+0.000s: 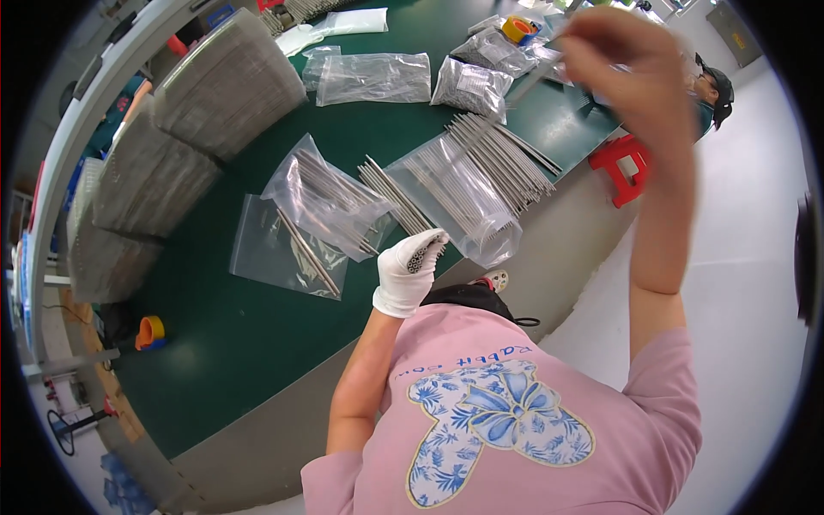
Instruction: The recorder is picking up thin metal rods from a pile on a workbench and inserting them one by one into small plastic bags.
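My left hand (405,273), in a white glove, is closed around a bundle of thin metal tubes (421,254); their hollow ends face up. My bare right hand (614,64) is raised high at the upper right, blurred by motion, with its fingers pinched. From them a faint, smeared grey streak like a thin metal tube slants down to the left. Beyond my left hand lies a clear plastic bag (459,202) with a row of tubes in and under it. Loose metal tubes (506,167) lie side by side at its right. Another clear bag (326,196) with tubes is at its left.
A green table (240,343) carries stacked plastic-wrapped blocks (227,86) at the left. Flat clear bags (373,79), filled grey bags (472,86) and a yellow tape roll (519,30) lie at the back. A red stool (620,170) and another person (711,94) are at the right.
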The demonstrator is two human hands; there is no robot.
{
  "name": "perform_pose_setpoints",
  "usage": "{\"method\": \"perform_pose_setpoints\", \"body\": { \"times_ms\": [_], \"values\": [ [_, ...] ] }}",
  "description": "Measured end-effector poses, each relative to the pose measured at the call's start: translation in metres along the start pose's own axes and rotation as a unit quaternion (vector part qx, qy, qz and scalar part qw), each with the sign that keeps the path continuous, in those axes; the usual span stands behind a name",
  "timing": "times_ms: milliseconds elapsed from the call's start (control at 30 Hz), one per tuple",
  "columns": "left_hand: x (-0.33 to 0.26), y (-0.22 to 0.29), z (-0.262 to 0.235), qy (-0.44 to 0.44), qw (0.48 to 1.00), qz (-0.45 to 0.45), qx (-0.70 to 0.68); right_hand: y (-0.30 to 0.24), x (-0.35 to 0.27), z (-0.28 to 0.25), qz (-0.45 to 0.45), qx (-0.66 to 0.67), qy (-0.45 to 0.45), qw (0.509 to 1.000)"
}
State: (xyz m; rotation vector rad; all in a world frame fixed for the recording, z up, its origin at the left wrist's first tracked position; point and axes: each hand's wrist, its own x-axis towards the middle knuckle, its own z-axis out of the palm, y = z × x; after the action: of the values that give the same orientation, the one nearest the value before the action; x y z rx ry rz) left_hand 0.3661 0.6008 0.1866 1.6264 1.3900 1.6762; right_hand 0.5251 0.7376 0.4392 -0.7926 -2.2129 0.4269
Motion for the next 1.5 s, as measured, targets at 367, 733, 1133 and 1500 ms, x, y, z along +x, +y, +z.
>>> {"method": "perform_pose_setpoints", "body": {
  "times_ms": [367, 733, 1133, 1500],
  "values": [
    [0.0, -0.012, -0.005, 0.051, 0.997, -0.051, 0.01, 0.123, -0.113, 0.235, 0.083, -0.013, 0.113, 0.99],
    [-0.008, -0.01, -0.007, 0.019, 0.989, -0.131, -0.058, 0.109, -0.218, 0.265, 0.288, -0.075, -0.066, 0.953],
    [-0.012, -0.024, -0.009, -0.006, 0.993, -0.106, -0.046, 0.042, -0.129, 0.168, -0.008, 0.031, -0.127, 0.991],
    [0.006, -0.009, 0.004, 0.051, 0.979, -0.176, -0.084, 0.088, -0.132, 0.125, 0.247, 0.001, -0.265, 0.932]
  ]
}}
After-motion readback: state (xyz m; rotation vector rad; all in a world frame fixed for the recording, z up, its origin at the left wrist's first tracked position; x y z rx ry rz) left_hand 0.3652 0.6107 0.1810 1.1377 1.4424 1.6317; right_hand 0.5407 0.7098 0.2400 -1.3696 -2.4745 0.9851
